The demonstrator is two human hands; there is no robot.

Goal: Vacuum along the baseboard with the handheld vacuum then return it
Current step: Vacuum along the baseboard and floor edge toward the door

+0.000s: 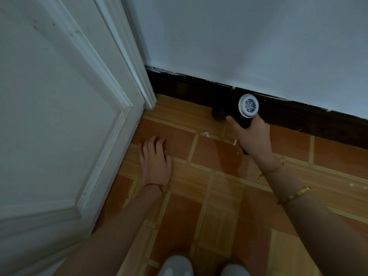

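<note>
The handheld vacuum [244,110] is black with a round silver vented end cap facing me. My right hand [253,136] grips its handle, and its dark nozzle points down and left to where the floor meets the dark baseboard [189,84]. The nozzle tip is hard to make out against the baseboard. My left hand [155,158] lies flat on the floor tiles with its fingers spread, holding nothing, to the left of the vacuum.
A white panelled door [59,116] and its frame [139,76] fill the left side. A pale wall [258,36] rises above the baseboard. The orange tiled floor [209,186] carries small white crumbs [206,134]. My two shoes [175,265] show at the bottom edge.
</note>
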